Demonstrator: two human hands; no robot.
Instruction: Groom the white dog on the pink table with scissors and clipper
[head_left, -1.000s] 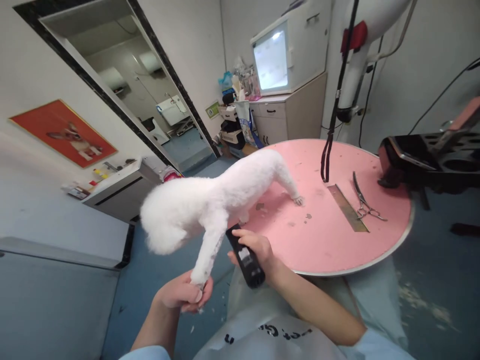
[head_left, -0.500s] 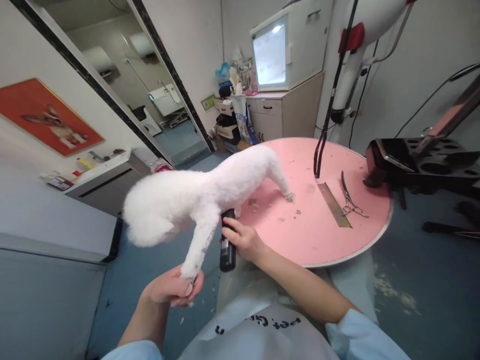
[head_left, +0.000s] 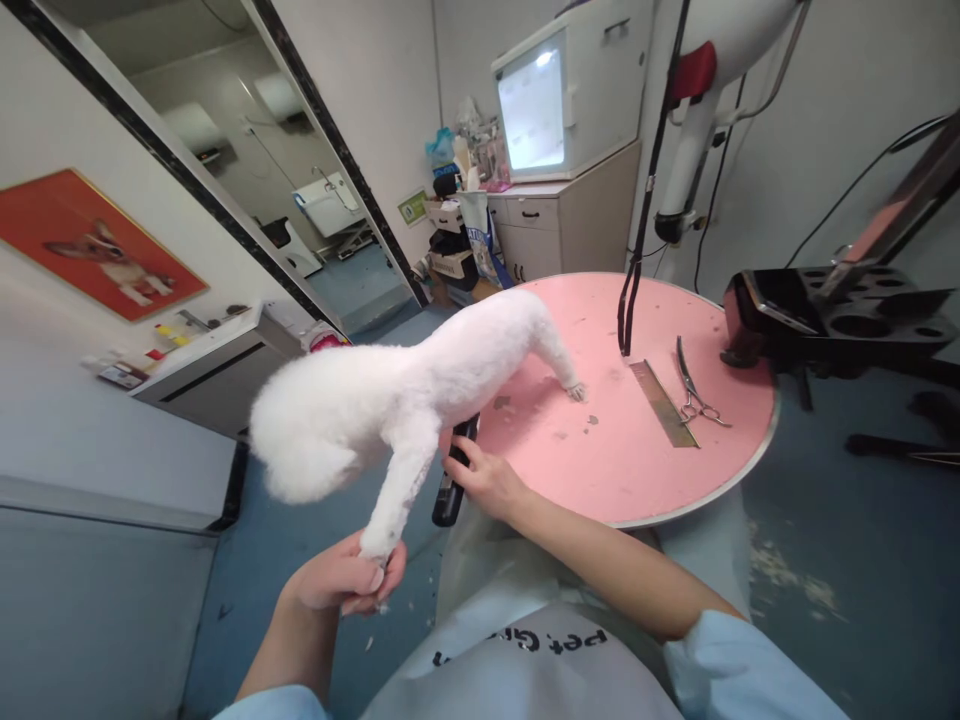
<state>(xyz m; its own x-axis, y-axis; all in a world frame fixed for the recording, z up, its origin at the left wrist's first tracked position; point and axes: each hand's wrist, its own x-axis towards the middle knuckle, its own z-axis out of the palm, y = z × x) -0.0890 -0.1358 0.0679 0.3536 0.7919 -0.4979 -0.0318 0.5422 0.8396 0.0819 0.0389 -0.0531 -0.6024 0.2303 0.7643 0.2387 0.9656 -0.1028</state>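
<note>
A round pink table [head_left: 660,480] with a metal rim carries a small white dog [head_left: 442,370], its fluffy, close-shorn body stretched out past the edge. The person's left hand [head_left: 341,582] is closed around the paw of one outstretched leg, below the tabletop. The right hand [head_left: 487,482] grips a slim black clipper [head_left: 448,495], its head up against that leg. A flat metal comb [head_left: 662,403] and steel scissors [head_left: 694,395] lie side by side on the table.

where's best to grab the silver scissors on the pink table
Likely the finger loops at the near end of the silver scissors, reaching from the front edge of the pink round table: they lie flat, blades pointing away, a flat metal comb beside.
</note>
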